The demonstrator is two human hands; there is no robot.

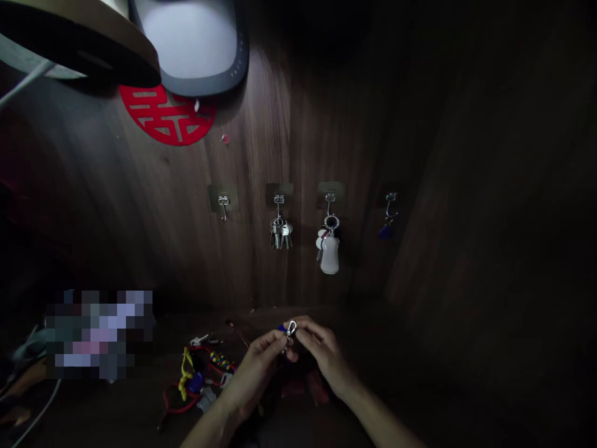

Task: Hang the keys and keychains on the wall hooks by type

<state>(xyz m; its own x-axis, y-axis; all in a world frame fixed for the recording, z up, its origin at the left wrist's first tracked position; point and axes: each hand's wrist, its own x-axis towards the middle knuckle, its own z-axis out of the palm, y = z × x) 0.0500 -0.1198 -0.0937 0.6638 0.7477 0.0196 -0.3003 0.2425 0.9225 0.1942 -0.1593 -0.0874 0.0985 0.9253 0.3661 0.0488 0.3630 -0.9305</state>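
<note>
My left hand [256, 367] is closed, its thumb and forefinger pinching a silver keychain clasp [291, 327]. From the other side my right hand [324, 351] closes its fingers on the same clasp. A bit of blue [282, 328] shows beside the clasp, and what hangs below is mostly hidden by my fingers. Left of my left hand lies a jumble of keychains: a yellow knotted cord [185, 376], a red cord [180, 409], a string of coloured beads [221, 361] and some loose keys [205, 340]. Dark reddish items [317, 387] lie dimly under my hands.
On the wood panel, a bare hook [224, 208] is at left, then a bunch of keys [281, 235], a white fob [330, 255] and a blue tag [385, 231] on hooks. A red cut-out [170, 118] and a lit lamp-like panel [191, 43] are above.
</note>
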